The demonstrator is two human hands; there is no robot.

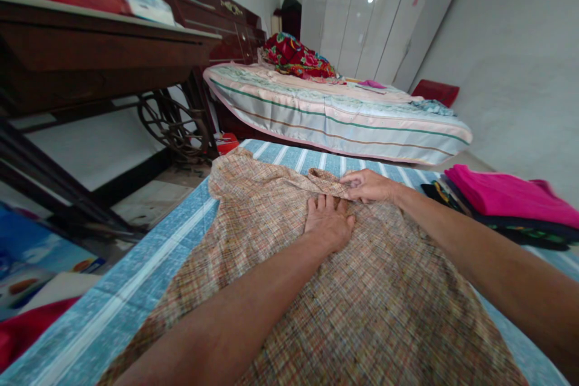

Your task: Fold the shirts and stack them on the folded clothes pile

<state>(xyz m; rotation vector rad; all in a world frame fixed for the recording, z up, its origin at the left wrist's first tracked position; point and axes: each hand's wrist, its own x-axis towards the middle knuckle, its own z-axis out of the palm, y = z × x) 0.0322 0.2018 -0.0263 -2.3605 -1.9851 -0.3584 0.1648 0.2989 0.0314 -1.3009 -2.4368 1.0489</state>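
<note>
A brown checked shirt [271,265] lies spread on a blue striped cloth [136,277] in front of me. My left hand [328,220] rests flat on the shirt near its far end, fingers stretched out and pressing down. Beside it, my right hand [368,186] pinches a fold of the shirt's far edge near the collar, fingers closed on the fabric. The two hands almost touch.
A stack of folded clothes with a pink piece [506,196] on top sits at the right. A dark treadle sewing table [104,48] stands at the left. Beyond lies a striped mattress [335,114] with a red floral bundle [296,57]. White cupboards [371,12] stand behind.
</note>
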